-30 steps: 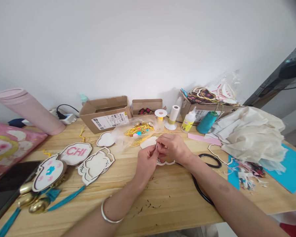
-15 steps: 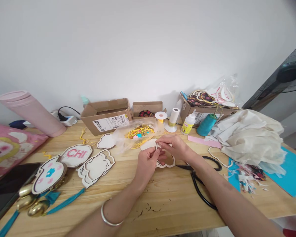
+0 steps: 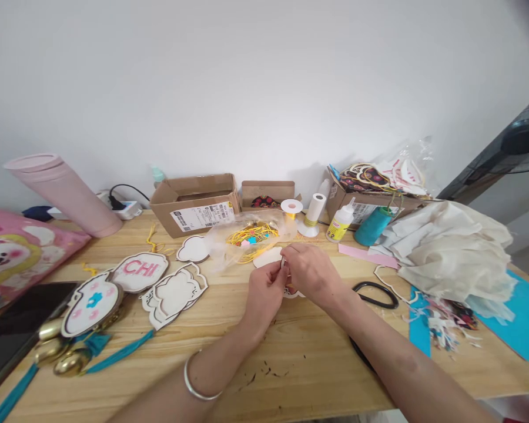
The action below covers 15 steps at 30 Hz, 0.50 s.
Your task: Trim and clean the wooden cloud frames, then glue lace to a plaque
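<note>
My left hand [image 3: 263,291] and my right hand [image 3: 311,271] meet at the middle of the wooden table [image 3: 291,358], fingers pinched together on a small white cloud-shaped cutout frame [image 3: 290,290] that is mostly hidden beneath them. A silver bangle [image 3: 193,382] circles my left wrist. Just behind the hands lies a clear plastic bag of yellow cord [image 3: 249,236] and a plain white cloud piece [image 3: 266,257]. Black scissors [image 3: 374,296] lie under my right forearm.
Cloud-shaped wooden pieces [image 3: 174,294], one reading CHI [image 3: 139,270], lie left with gold bells and teal tassels [image 3: 66,355]. Cardboard boxes [image 3: 194,202], thread spools [image 3: 311,214], a glue bottle [image 3: 340,222] and a teal spool [image 3: 372,225] line the back. White cloth [image 3: 454,247] is heaped right.
My hands have stayed together on the small cutout, the right hand dropping lower over it so it is more hidden. The camera view has shifted slightly.
</note>
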{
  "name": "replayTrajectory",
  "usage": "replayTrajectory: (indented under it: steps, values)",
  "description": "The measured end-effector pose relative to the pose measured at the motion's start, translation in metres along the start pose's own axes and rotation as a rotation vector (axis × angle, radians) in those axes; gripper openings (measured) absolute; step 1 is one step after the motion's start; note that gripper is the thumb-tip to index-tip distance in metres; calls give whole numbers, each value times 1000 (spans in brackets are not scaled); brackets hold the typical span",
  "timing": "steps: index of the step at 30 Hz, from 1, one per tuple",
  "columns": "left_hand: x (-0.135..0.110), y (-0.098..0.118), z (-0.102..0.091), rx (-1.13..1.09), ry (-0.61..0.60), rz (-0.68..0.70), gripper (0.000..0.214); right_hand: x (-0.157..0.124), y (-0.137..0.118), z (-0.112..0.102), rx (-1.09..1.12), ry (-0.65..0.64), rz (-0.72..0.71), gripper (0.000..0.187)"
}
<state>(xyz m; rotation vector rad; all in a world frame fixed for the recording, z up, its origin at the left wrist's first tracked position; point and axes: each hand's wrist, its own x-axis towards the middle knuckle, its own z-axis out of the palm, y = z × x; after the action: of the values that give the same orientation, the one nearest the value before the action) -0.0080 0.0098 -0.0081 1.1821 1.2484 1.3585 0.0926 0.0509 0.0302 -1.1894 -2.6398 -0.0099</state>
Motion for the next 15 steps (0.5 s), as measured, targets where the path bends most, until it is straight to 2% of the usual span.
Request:
replayTrajectory:
  steps: [5, 15]
  values:
    - [0, -2, -2, 69, 42, 38, 29, -1, -3, 7, -13, 96, 34, 17]
    - [1, -1, 0, 104, 102, 51, 27, -1, -5, 18, -11, 127, 30, 20]
